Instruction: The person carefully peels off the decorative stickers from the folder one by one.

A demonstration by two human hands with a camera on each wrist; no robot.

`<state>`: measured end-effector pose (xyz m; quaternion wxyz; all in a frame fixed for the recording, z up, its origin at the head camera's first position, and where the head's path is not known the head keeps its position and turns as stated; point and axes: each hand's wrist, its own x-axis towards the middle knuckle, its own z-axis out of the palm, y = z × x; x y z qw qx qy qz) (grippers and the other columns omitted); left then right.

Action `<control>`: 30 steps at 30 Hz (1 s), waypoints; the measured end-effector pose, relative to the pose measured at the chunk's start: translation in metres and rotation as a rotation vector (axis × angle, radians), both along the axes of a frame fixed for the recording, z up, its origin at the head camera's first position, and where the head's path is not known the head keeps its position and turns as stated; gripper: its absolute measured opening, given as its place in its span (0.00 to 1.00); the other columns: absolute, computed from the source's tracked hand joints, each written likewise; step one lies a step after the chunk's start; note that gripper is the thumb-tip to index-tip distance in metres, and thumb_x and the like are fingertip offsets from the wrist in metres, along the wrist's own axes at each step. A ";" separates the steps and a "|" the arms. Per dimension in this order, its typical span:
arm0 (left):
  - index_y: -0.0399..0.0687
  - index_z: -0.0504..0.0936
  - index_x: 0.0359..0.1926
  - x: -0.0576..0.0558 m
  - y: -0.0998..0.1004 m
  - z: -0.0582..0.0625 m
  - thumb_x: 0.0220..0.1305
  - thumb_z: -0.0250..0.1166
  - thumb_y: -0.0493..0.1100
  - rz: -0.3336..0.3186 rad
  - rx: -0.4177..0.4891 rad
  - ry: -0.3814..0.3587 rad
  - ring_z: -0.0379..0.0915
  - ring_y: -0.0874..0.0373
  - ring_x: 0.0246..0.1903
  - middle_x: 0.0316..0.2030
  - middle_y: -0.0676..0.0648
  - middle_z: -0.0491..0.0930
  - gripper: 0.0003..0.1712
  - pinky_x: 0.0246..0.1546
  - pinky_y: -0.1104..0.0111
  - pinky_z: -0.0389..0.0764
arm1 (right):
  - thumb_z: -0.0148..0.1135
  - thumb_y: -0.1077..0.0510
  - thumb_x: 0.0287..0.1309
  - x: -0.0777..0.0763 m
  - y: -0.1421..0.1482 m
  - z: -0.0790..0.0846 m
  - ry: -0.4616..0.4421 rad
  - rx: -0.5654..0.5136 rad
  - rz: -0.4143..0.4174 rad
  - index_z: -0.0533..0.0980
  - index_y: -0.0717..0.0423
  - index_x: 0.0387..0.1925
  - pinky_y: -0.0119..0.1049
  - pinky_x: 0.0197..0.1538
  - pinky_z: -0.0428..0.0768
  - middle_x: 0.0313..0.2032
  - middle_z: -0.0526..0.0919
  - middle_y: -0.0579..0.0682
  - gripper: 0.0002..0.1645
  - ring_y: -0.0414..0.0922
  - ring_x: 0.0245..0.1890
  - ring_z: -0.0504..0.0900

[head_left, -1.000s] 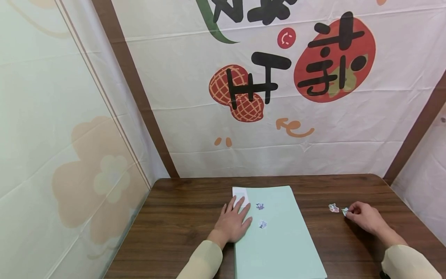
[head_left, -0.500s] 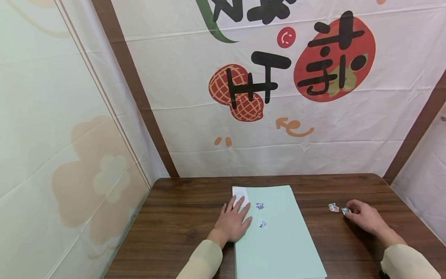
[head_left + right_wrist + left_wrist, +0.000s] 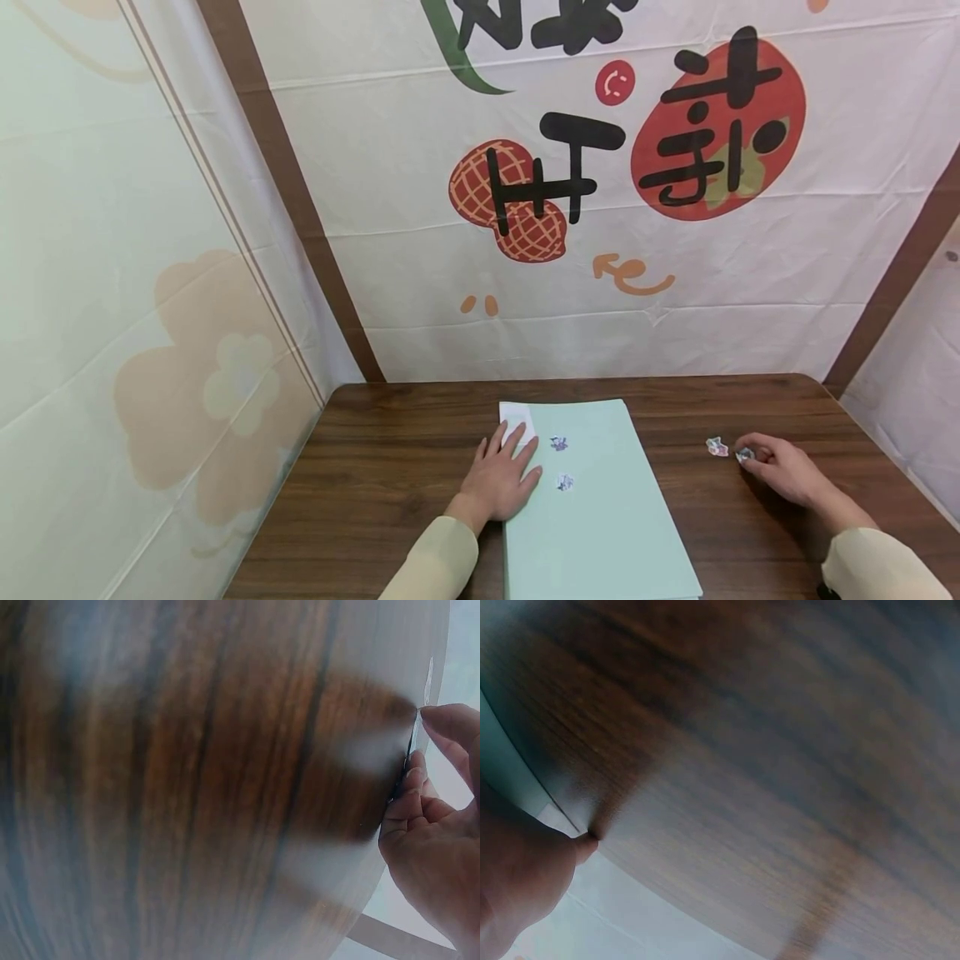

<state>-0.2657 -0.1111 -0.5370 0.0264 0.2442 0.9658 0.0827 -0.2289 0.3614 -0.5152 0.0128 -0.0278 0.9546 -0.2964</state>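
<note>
On the tabletop lies a pale green folder or board (image 3: 600,533), with two small purple-and-white stickers (image 3: 558,443) on its upper part. My left hand (image 3: 501,482) rests flat on its left edge, fingers spread, partly covering a white patch (image 3: 516,413) in the corner. Off to the right, my right hand (image 3: 783,471) pinches a small sticker (image 3: 744,455) at the table surface, with thumb and forefinger at either side of it. Another colourful sticker (image 3: 717,447) lies just left of those fingers. The right wrist view shows the right hand (image 3: 435,840) low against the wood, other fingers curled.
The dark wood table (image 3: 375,492) extends on both sides of the green folder or board. Behind it hangs a white printed cloth (image 3: 420,333), and another cloth (image 3: 172,375) with a flower print closes off the left side.
The right forefinger has shifted slightly left and lies farther over the sticker, which has hardly moved. My left hand and the green folder or board stay in place.
</note>
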 end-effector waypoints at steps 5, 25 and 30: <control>0.63 0.60 0.80 0.000 -0.001 0.001 0.79 0.35 0.67 0.003 0.005 -0.002 0.36 0.44 0.80 0.81 0.51 0.49 0.36 0.74 0.40 0.53 | 0.62 0.61 0.69 -0.001 -0.002 0.001 -0.001 -0.003 0.002 0.78 0.61 0.49 0.36 0.30 0.66 0.27 0.72 0.47 0.11 0.44 0.27 0.70; 0.64 0.58 0.80 0.000 -0.002 -0.001 0.79 0.35 0.67 0.000 -0.006 -0.012 0.34 0.46 0.81 0.82 0.52 0.47 0.36 0.74 0.41 0.53 | 0.62 0.61 0.68 -0.003 -0.021 0.013 0.017 -0.001 0.021 0.78 0.64 0.50 0.36 0.29 0.68 0.28 0.73 0.47 0.13 0.43 0.25 0.70; 0.63 0.59 0.80 -0.001 -0.003 0.000 0.79 0.36 0.67 -0.006 -0.006 -0.010 0.35 0.45 0.81 0.81 0.52 0.48 0.36 0.74 0.40 0.53 | 0.62 0.61 0.69 -0.010 -0.045 0.025 0.029 -0.029 0.054 0.77 0.66 0.53 0.37 0.29 0.68 0.29 0.73 0.49 0.16 0.44 0.27 0.70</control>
